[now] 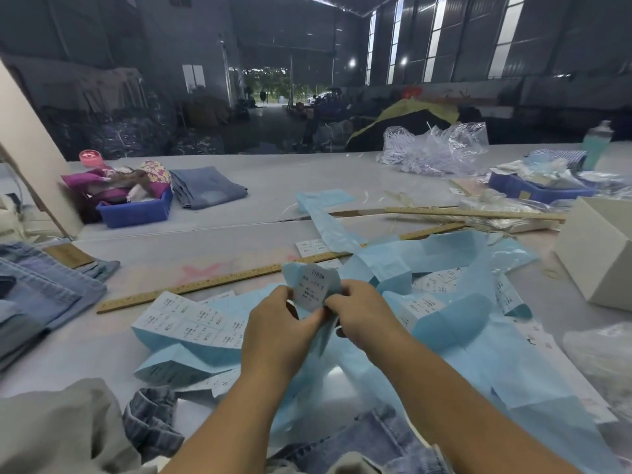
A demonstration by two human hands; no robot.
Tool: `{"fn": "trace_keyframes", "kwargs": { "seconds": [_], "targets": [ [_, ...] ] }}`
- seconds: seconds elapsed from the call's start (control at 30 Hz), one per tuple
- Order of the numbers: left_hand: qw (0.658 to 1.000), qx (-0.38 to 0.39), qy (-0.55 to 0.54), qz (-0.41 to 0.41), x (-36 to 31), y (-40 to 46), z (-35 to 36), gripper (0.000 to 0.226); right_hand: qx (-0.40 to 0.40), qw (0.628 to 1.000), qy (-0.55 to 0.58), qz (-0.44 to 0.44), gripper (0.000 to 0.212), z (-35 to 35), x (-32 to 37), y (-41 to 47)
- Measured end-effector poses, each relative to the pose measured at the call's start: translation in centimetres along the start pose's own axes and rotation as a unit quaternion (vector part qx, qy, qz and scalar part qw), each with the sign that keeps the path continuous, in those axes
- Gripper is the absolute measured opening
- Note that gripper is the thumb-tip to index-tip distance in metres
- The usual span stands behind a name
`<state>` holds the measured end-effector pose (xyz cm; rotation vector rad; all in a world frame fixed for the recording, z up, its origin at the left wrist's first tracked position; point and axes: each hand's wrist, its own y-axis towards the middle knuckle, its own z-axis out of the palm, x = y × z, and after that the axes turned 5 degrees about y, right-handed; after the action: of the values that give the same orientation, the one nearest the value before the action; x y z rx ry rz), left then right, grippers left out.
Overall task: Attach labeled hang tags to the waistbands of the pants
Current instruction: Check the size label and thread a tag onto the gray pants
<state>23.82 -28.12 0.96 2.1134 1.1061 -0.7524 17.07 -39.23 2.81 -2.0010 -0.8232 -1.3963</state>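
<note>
Both hands meet over the middle of the table. My left hand [278, 331] and my right hand [359, 314] pinch a small white printed label [313, 287] on its pale blue backing, held upright between the fingertips. Under and around the hands lie several blue backing strips [444, 340] and a sheet of printed labels [191, 319]. Blue denim pants [369, 443] lie at the near edge below my forearms. A stack of folded jeans [41, 295] sits at the left edge.
A long wooden ruler [212, 282] crosses the table beyond the labels. A blue tray [136, 210] and folded jeans [205, 188] stand at the far left. A white box [595, 251], another blue tray [537, 189] and clear plastic bags [434, 148] are on the right.
</note>
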Motion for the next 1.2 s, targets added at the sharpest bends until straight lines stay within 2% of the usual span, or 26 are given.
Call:
{"fn": "trace_keyframes", "kwargs": {
  "seconds": [0.17, 0.4, 0.5, 0.6, 0.67, 0.73, 0.8, 0.87, 0.93, 1.0, 1.07, 1.13, 1.2],
  "targets": [
    [1.000, -0.007, -0.023, 0.014, -0.4, 0.1, 0.1, 0.034, -0.082, 0.995, 0.053, -0.016, 0.015, -0.4, -3.0, -1.0],
    [1.000, -0.010, -0.016, 0.023, -0.5, 0.0, 0.2, 0.037, -0.084, 0.991, 0.079, -0.068, 0.020, -0.3, -3.7, -1.2],
    [0.999, -0.035, -0.015, 0.006, -0.4, 0.3, 0.1, 0.032, -0.077, 0.990, 0.104, -0.056, 0.011, -0.4, -3.8, -1.3],
    [0.995, -0.061, -0.059, -0.045, 0.1, 0.7, -0.3, 0.029, -0.087, 0.987, 0.135, -0.024, 0.016, -0.7, -4.0, -1.2],
    [0.991, -0.063, -0.093, -0.069, 0.4, 0.9, -0.4, 0.030, -0.122, 0.989, 0.079, -0.025, 0.015, -1.3, -4.4, -1.1],
    [0.988, -0.059, -0.115, -0.078, 0.6, 0.9, -0.4, 0.034, -0.129, 0.991, -0.038, -0.024, 0.014, -1.8, -4.9, -1.1],
    [0.989, -0.051, -0.112, -0.080, 0.7, 1.0, -0.4, 0.045, -0.080, 0.989, -0.125, 0.023, 0.017, -1.8, -5.2, -1.2],
    [0.992, -0.032, -0.094, -0.081, 0.9, 1.0, -0.2, 0.063, -0.008, 0.986, -0.146, 0.080, 0.036, -1.5, -5.6, -1.2],
    [0.993, -0.019, -0.079, -0.082, 1.0, 0.9, 0.0, 0.073, 0.021, 0.990, -0.099, 0.100, 0.042, -1.1, -5.8, -1.3],
    [0.993, -0.010, -0.075, -0.091, 1.0, 0.9, 0.1, 0.070, 0.017, 0.994, -0.082, 0.069, 0.025, -0.8, -5.9, -1.1],
    [0.992, -0.010, -0.072, -0.104, 0.9, 1.0, 0.0, 0.057, 0.006, 0.997, -0.065, 0.036, 0.015, -0.8, -6.0, -0.9],
    [0.991, -0.005, -0.083, -0.101, 0.5, 0.9, -0.2, 0.040, -0.017, 1.000, 0.006, 0.005, 0.023, -0.8, -6.0, -0.9],
    [0.987, 0.071, -0.131, -0.060, 0.1, 0.7, -0.1, 0.031, -0.038, 0.990, 0.127, -0.038, 0.030, -1.1, -5.9, -0.9]
  ]
}}
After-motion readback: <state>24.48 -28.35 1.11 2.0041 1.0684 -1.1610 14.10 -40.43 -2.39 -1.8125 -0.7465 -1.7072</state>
